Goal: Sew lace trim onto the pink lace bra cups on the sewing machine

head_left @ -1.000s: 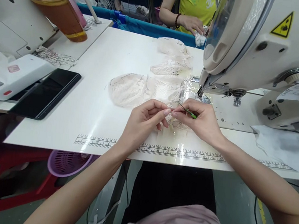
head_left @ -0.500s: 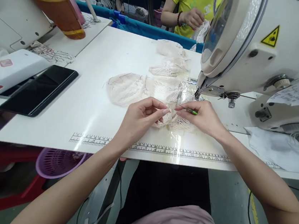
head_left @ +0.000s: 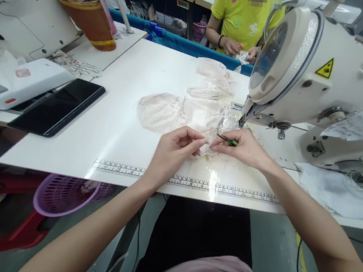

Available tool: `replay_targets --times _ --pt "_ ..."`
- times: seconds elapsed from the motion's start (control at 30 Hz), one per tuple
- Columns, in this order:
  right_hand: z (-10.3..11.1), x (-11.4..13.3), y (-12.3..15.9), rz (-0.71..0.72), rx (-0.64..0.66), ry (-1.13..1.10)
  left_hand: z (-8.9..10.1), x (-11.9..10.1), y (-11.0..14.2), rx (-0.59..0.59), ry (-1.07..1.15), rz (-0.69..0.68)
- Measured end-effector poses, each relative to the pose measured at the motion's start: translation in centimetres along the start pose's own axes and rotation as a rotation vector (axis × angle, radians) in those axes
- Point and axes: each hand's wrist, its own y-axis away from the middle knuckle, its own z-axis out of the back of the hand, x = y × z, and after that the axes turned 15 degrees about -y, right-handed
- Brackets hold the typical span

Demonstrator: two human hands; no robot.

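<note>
Sewing machine [head_left: 284,65] crowds right hand [head_left: 245,147]. More lace pieces [head_left: 161,112] lie behind hands. White table [head_left: 122,77] spreads left toward black phone [head_left: 58,106]. Near table's front edge, left hand [head_left: 176,150] pinches pale lace [head_left: 205,149]; right hand, fingers nearly closed, holds green snips [head_left: 231,142].

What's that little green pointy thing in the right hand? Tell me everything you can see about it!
The little pointy tool has a thin, dark end that looks like metal and a bright green part. It is tucked in the right hand, touching the fingers, with its tip sticking out toward the left hand, above the pale cloth. The rest is hidden by the hand.
</note>
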Motion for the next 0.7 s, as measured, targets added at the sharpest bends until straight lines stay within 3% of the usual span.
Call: replay_targets --times 0.23,0.5,0.7 --pt "-1.0 0.9 0.9 0.147 -0.154 0.025 -0.4 -0.1 0.0 0.127 0.060 0.024" --pt "-0.9 1.8 0.5 0.131 -0.232 -0.095 -0.3 -0.4 -0.3 0.188 0.183 0.040" --pt "-0.9 1.4 0.8 0.125 -0.298 -0.108 -0.3 -0.4 -0.2 0.129 0.228 0.013"
